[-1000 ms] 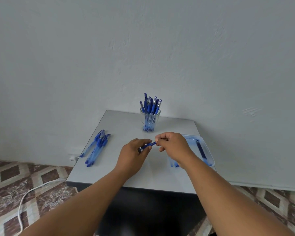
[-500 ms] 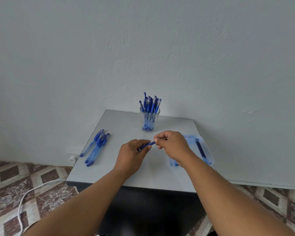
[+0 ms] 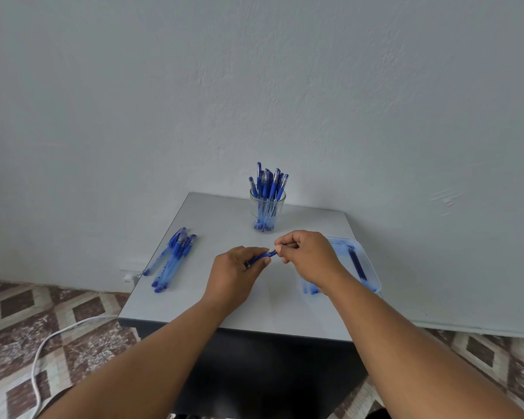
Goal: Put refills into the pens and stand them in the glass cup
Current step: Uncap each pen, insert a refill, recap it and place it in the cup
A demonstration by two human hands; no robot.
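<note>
Glass cup (image 3: 267, 207) at frame centre holds many pens; both hands' fingers (image 3: 256, 259) grasp one pen (image 3: 262, 257); several loose pens (image 3: 171, 258) remain left.

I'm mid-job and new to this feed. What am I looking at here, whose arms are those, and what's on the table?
There is no machine: a person wears a camera on the head, looking down at their own bare hands. The left hand grips a blue pen; the right hand pinches its tip end. On the grey table stand a glass cup full of pens, a loose pile of pens on the left, and a clear tray with refills on the right.
</note>
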